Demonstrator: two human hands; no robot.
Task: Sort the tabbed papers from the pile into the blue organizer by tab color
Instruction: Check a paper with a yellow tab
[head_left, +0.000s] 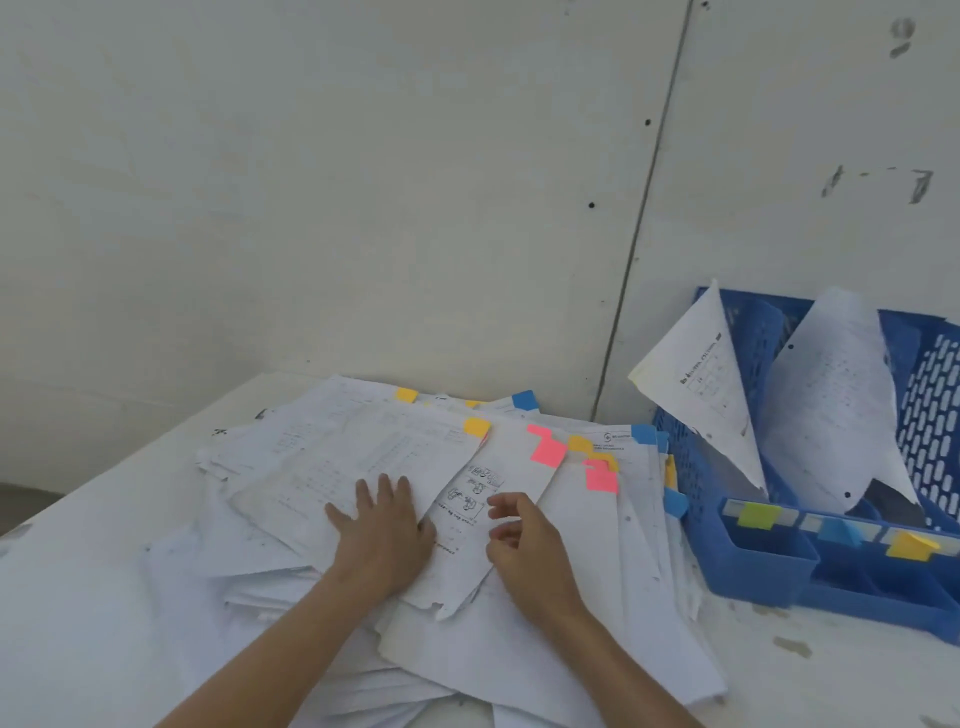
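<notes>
Left hand (382, 535) flat, fingers straight, pressing on the sprawling pile of white tabbed papers (597, 571) on the white table (78, 597). Right hand (524, 545) just beside it, not touching it, fingers loosely curled over a pink-tabbed sheet (519, 457), gripping nothing. Blue perforated plastic organizer (769, 566) stands right of the pile, with two curled white sheets (701, 384) upright inside.

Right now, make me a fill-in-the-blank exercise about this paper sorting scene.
1. The organizer stands to the ____ of the pile.
2. ____ sheets stand in the organizer.
3. Its front labels are green, blue and ____.
4. The left hand lies flat on the pile, palm ____.
Missing words: right; two; yellow; down.
</notes>
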